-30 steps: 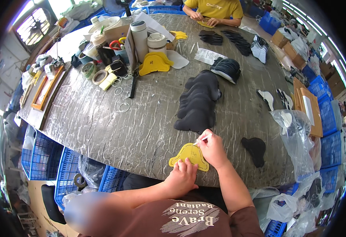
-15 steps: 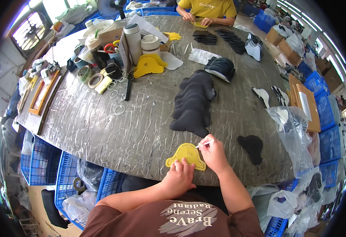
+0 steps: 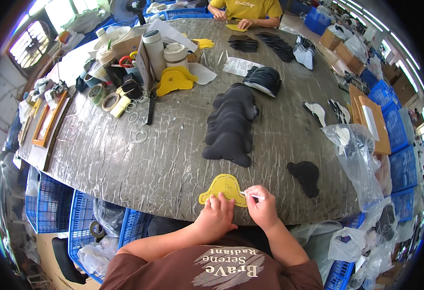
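A yellow bell-shaped template (image 3: 225,182) with slots along its edge lies at the near edge of the table. My left hand (image 3: 216,212) rests on its lower part, fingers stretched out flat and pressing it down. In a pinch, my right hand (image 3: 262,207) holds a slim white pen (image 3: 253,195), its tip at the template's right edge. What lies under the template is mostly hidden. Just beyond it is an overlapping row of black padded pieces (image 3: 230,128). A single black piece (image 3: 304,178) of similar shape lies to the right.
A black-and-white stack (image 3: 263,80) sits behind the row. Pots, tape rolls, a white flask (image 3: 154,50) and yellow pieces (image 3: 175,80) crowd the back left. Across the table, a person in yellow (image 3: 253,12) handles a yellow piece. Clear plastic bags (image 3: 351,159) hang over the right edge.
My right hand has moved the pen tip down along the template's right edge. My left hand stays on the template. The whole view has shifted slightly.
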Action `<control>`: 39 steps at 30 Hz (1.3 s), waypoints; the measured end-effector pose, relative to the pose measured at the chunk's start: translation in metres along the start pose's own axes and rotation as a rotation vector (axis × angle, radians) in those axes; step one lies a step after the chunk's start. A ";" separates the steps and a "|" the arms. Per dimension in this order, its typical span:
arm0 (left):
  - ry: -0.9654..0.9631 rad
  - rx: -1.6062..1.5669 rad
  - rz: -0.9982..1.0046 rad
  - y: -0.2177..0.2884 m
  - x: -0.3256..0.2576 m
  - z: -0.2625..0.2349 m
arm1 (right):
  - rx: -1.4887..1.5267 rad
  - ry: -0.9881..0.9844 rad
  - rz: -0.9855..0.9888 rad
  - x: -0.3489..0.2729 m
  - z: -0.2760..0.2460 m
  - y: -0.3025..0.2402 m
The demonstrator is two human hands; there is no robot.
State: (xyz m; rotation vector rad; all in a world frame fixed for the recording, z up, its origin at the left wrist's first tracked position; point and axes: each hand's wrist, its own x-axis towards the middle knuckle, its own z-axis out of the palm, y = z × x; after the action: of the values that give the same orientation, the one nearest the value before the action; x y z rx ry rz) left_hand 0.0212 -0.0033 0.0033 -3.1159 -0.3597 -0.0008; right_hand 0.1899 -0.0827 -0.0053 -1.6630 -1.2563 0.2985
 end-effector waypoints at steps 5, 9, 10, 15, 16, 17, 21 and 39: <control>0.018 0.022 0.008 -0.001 -0.001 0.000 | 0.026 0.004 0.027 -0.013 -0.008 -0.004; 0.013 0.027 0.013 -0.001 0.000 -0.001 | 0.070 0.026 0.079 -0.020 -0.015 -0.006; 0.012 0.027 0.015 -0.001 0.000 -0.001 | 0.051 0.038 0.081 -0.022 -0.016 -0.006; 0.013 0.031 0.020 -0.001 0.000 -0.001 | -0.001 0.048 0.069 -0.031 -0.017 -0.012; 0.007 0.023 0.018 -0.001 0.000 -0.001 | -0.008 0.046 0.051 -0.032 -0.016 -0.014; 0.001 0.016 0.016 -0.002 0.000 -0.002 | -0.015 0.042 0.031 -0.034 -0.014 -0.015; 0.019 0.014 0.023 -0.006 0.007 -0.015 | -0.079 0.023 -0.063 -0.031 -0.012 -0.020; -0.520 -0.775 -0.108 -0.101 0.098 -0.024 | 0.023 -0.204 -0.169 0.021 0.033 -0.048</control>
State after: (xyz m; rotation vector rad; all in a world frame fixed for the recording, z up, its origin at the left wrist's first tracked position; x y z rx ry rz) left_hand 0.0938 0.1170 0.0284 -3.8006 -0.6665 0.8873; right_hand 0.1481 -0.0485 0.0253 -1.5243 -1.5303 0.3849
